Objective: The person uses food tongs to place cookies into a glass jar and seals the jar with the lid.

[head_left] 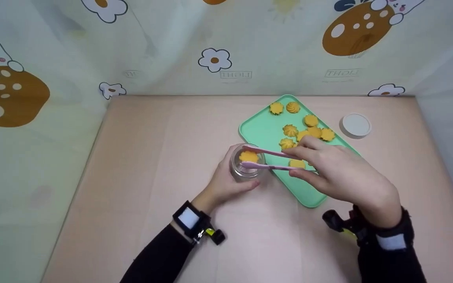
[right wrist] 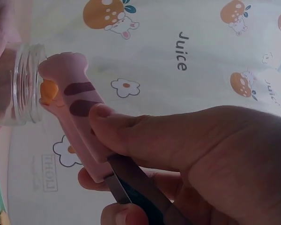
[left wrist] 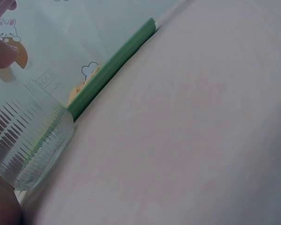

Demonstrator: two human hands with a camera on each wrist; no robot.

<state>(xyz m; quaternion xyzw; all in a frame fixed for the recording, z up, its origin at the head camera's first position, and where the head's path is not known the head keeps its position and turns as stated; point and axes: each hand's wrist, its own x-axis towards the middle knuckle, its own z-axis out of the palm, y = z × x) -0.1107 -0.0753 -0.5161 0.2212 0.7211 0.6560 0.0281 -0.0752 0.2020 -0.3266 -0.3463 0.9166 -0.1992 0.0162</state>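
My left hand [head_left: 226, 179] holds a clear ribbed glass jar [left wrist: 30, 140] round its side, the mouth facing up. Pink paw-tipped tongs [right wrist: 79, 108] with metal arms are pinched between the thumb and fingers of my right hand [head_left: 340, 169]. A yellow flower-shaped cookie [head_left: 249, 156] lies between the tong tips, right over the jar mouth in the head view. From the right wrist, that cookie [right wrist: 48, 91] shows between the paws at the jar's rim. Several more yellow cookies [head_left: 290, 130] sit on the green tray [head_left: 258, 127], partly hidden by my right hand.
A round white lid [head_left: 356, 125] lies on the pale table [head_left: 151, 149], right of the tray. Behind the table hangs a printed curtain [head_left: 171, 59] with rabbits and flowers. The tray's near corner points toward me, between my two forearms.
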